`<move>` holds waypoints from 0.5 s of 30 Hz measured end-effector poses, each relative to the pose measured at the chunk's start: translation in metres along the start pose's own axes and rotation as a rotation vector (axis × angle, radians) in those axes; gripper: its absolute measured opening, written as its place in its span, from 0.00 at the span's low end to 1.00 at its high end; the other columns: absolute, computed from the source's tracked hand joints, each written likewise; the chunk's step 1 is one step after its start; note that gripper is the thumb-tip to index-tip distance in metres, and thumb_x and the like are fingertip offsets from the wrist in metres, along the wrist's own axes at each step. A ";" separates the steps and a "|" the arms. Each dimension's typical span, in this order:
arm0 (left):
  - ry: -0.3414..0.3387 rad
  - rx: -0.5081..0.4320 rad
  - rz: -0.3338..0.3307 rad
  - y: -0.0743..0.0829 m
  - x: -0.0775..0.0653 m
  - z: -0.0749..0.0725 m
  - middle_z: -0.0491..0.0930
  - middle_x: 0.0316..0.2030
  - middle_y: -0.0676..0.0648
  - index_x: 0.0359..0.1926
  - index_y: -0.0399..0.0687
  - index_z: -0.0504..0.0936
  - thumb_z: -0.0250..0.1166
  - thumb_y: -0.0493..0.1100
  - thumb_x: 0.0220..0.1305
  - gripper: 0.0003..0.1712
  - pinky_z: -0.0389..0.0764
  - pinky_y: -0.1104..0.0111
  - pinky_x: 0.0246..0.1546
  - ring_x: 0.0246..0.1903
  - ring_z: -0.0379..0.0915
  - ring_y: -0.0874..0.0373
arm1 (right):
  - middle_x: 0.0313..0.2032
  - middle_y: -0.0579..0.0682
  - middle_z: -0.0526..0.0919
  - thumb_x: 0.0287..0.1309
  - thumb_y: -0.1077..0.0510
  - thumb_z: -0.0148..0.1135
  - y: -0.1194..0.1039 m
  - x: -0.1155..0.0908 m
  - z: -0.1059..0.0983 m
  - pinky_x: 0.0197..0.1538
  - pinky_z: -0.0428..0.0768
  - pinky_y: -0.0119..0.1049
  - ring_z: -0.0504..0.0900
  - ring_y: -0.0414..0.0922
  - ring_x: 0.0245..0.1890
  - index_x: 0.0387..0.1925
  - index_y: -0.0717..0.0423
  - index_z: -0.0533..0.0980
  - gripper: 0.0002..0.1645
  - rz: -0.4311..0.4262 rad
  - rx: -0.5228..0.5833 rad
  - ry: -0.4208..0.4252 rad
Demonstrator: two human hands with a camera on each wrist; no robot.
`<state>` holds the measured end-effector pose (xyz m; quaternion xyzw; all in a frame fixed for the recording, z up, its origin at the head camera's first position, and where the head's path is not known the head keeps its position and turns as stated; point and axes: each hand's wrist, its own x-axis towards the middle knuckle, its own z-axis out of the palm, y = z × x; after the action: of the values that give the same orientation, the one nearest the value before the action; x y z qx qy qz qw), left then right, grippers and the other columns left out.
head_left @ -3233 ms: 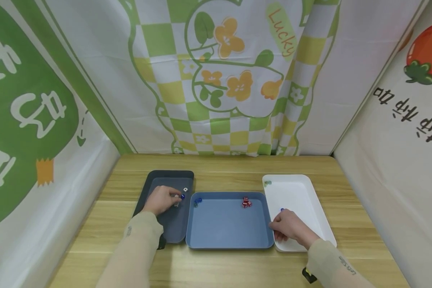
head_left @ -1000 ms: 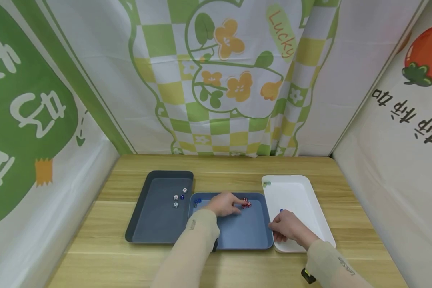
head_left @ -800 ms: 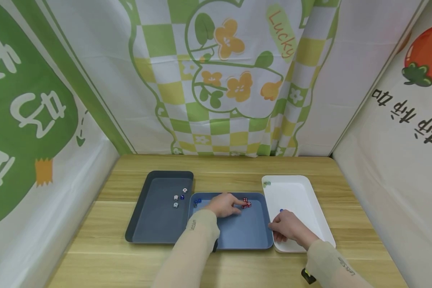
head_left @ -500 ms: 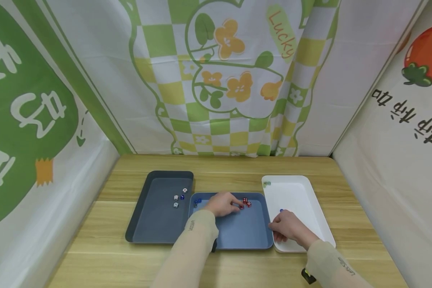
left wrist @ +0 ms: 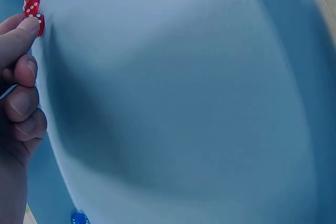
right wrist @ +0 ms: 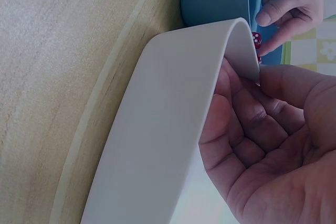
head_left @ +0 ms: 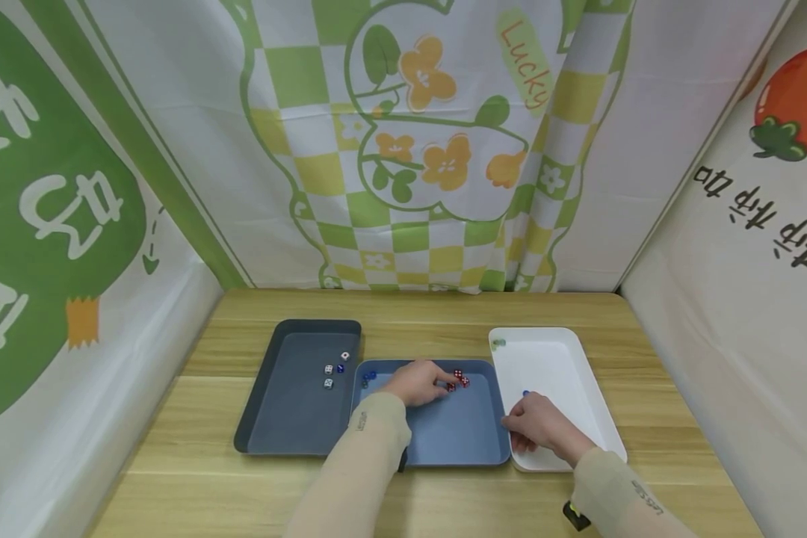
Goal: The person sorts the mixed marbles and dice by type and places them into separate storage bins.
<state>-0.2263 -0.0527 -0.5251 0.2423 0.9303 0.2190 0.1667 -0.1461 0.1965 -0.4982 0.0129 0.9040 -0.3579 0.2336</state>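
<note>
**Left hand [head_left: 417,382] pinches a red die [head_left: 451,387] in the blue tray [head_left: 444,441]**

The left hand reaches over the blue tray, and its thumb and finger nip the red die. This die is by the tray's far wall, over to the right. Two more red dice [head_left: 465,382] sit right next to it. In the far left corner of the same tray is a little bunch of blue dice [head_left: 373,374].

The right hand [head_left: 541,420] is at the white tray [head_left: 578,403], holding its left rim, near the front, with fingers curled inside. A small blue thing [head_left: 526,393] peeks out just past that hand, but most of it is hidden. Some tiny green things [head_left: 499,344] are in the white tray's far left corner, too small to make out.

On the left is a dark grey tray [head_left: 289,418]. Three white dice [head_left: 328,383] and one blue die [head_left: 340,368] lie in it, close to its right side.

All three trays are side by side on a wooden table [head_left: 437,501], with the blue one in the middle. Behind the table hangs a cloth [head_left: 444,164] with green and yellow squares, orange flowers and the word "Lucky". Both arms have pale sleeves [head_left: 350,467].
</note>
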 end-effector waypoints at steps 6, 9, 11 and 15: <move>0.038 0.042 -0.015 0.001 -0.003 -0.002 0.86 0.54 0.55 0.54 0.64 0.89 0.70 0.46 0.68 0.15 0.74 0.68 0.35 0.33 0.74 0.65 | 0.16 0.50 0.81 0.67 0.60 0.63 0.000 0.000 0.000 0.23 0.78 0.32 0.77 0.42 0.16 0.20 0.60 0.83 0.18 0.009 -0.002 0.003; 0.049 0.053 -0.017 0.001 -0.004 -0.004 0.86 0.53 0.55 0.52 0.63 0.90 0.71 0.45 0.67 0.13 0.76 0.69 0.37 0.36 0.75 0.66 | 0.16 0.50 0.81 0.67 0.60 0.63 0.000 0.001 0.000 0.23 0.78 0.32 0.77 0.42 0.16 0.20 0.60 0.83 0.18 0.010 0.000 0.004; 0.054 0.059 -0.017 0.000 -0.005 -0.004 0.87 0.52 0.56 0.51 0.62 0.90 0.71 0.45 0.67 0.13 0.77 0.68 0.38 0.37 0.76 0.66 | 0.16 0.50 0.81 0.67 0.61 0.63 0.000 0.001 0.000 0.23 0.78 0.32 0.77 0.42 0.16 0.20 0.60 0.83 0.18 0.008 0.001 0.003; 0.060 0.074 -0.016 -0.001 -0.006 -0.005 0.87 0.50 0.57 0.49 0.62 0.91 0.71 0.46 0.67 0.11 0.81 0.67 0.41 0.40 0.79 0.66 | 0.16 0.50 0.81 0.67 0.61 0.63 0.000 0.000 0.000 0.23 0.78 0.32 0.77 0.42 0.16 0.19 0.60 0.83 0.18 0.003 0.001 0.002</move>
<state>-0.2237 -0.0580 -0.5205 0.2342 0.9442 0.1905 0.1314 -0.1463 0.1966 -0.4986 0.0148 0.9039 -0.3580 0.2335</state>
